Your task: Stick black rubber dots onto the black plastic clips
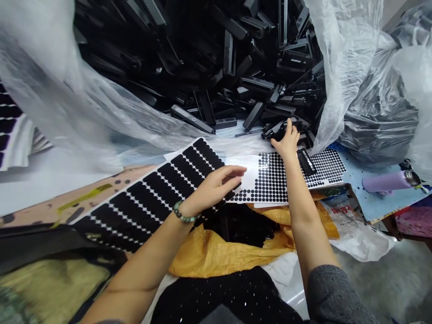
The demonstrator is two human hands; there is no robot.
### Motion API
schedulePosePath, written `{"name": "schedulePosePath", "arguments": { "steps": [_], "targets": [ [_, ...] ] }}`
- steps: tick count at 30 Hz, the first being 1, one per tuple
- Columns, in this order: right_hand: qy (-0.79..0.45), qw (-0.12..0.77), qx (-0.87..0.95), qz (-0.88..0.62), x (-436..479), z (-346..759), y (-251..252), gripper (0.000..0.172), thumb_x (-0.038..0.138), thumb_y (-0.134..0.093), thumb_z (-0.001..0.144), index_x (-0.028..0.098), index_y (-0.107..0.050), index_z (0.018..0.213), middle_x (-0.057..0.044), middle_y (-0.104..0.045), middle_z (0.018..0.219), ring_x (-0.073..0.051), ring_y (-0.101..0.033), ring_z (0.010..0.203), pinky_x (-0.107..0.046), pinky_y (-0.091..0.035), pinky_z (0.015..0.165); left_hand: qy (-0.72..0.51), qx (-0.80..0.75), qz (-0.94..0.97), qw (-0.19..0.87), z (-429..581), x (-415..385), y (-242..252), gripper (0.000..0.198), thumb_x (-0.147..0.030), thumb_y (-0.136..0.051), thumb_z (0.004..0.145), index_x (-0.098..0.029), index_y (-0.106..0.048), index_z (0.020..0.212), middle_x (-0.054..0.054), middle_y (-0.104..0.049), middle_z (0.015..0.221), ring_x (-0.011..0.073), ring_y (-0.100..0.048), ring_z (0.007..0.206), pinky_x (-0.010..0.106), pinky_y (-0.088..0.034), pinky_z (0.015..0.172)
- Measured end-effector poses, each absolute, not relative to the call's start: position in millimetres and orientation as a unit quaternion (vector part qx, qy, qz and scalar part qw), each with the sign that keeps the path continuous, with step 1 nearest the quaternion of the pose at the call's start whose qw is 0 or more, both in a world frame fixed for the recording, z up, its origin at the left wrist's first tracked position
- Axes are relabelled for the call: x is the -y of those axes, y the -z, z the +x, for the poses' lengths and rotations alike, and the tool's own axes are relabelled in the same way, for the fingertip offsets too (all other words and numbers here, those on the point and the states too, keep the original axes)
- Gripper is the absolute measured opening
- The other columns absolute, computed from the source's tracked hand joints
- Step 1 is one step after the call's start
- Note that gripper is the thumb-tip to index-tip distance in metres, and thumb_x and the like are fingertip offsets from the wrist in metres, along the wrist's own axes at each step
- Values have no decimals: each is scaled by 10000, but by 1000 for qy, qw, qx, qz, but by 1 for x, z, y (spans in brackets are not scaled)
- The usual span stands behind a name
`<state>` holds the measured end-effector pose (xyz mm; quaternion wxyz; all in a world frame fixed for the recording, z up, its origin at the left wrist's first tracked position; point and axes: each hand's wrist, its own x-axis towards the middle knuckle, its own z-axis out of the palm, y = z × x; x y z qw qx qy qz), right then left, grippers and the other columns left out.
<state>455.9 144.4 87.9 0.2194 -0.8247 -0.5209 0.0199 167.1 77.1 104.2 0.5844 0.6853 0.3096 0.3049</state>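
Bench (77, 198) under clear plastic sheeting (351, 58), a heap of black plastic parts (216, 63) filling the upper frame.
Right hand's (286, 144) fingers (293, 134) clench a black plastic part (276, 131) at the heap's foot, just above a sheet of black round dots (273, 180). Left hand's (212, 191) fingers (229, 173) lie open on a sheet of black oval pads (145, 202) at centre left. A lilac flask (388, 182) lies far right.

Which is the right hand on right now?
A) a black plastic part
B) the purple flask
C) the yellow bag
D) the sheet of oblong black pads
A: the right hand has its fingers curled over a black plastic part.
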Motion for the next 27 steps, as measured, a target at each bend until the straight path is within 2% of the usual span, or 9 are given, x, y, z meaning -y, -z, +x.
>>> {"name": "schedulePosePath", "arguments": {
  "steps": [4,8,13,16,18,21,22,24,27],
  "targets": [
    [-20,227,586,-778,-133,431,-84,803,252,-668,758,187,-338,1487,-196,-342,1514,-377,-226,1468,-620,-195,1191,-377,-336,684,526,199,-115,-114,310,-356,-579,867,-174,-668,1101,103,-717,1174,236,-678,1068,400,-555,945],
    [-76,205,681,-698,-131,390,-79,674,190,-612,805,154,-417,1449,-199,-439,1486,-331,-354,1415,-574,-271,1181,-434,-329,710,447,229,-151,-119,297,-229,-520,856,-164,-652,1114,94,-701,1195,206,-658,1092,361,-528,972],
    [-161,227,724,-631,-123,358,-75,423,105,-649,767,165,-639,1185,-160,-589,1393,-330,-453,1359,-577,-345,1134,-320,-380,775,390,254,-181,-104,289,-132,-495,819,-150,-655,1058,103,-702,1127,233,-650,1076,415,-495,1016],
    [-160,250,706,-643,-102,374,-82,285,106,-637,781,227,-684,1035,-85,-699,1232,-250,-589,1211,-437,-440,1085,-287,-406,785,370,262,-191,-90,258,-110,-515,792,-134,-657,1007,143,-683,1116,287,-620,1115,485,-447,1060],
    [-132,267,664,-686,-82,402,-91,283,131,-525,859,239,-662,1081,-87,-700,1208,-225,-619,1149,-407,-462,1055,-290,-409,784,365,262,-195,-82,296,-59,-516,753,-126,-651,1008,172,-652,1169,315,-577,1181,513,-387,1107],
    [-57,280,535,-795,-52,457,-102,368,114,-367,886,118,-605,1167,-223,-635,1236,-314,-573,1198,-545,-402,1065,-293,-414,793,336,254,-201,-76,429,17,-487,693,-141,-638,1062,188,-617,1241,358,-497,1265,583,-313,1131],
    [-35,250,452,-856,-43,473,-105,360,116,-412,858,123,-608,1160,-209,-642,1223,-313,-573,1198,-527,-399,1071,-295,-420,797,318,251,-202,-76,456,24,-484,686,-151,-634,1080,188,-611,1254,374,-476,1277,614,-300,1123],
    [-38,227,405,-885,-31,498,-107,364,115,-518,785,114,-627,1133,-210,-662,1169,-353,-584,1168,-546,-405,1047,-310,-422,802,286,243,-199,-80,467,12,-490,697,-165,-629,1106,185,-601,1276,387,-458,1281,639,-297,1112],
    [-50,248,382,-889,-24,510,-107,279,123,-541,768,150,-659,1019,-182,-696,1079,-351,-617,1103,-528,-424,1015,-349,-369,802,313,238,-183,-95,407,-55,-516,746,-171,-635,1118,146,-613,1257,329,-512,1236,547,-355,1122]
  ]
}}
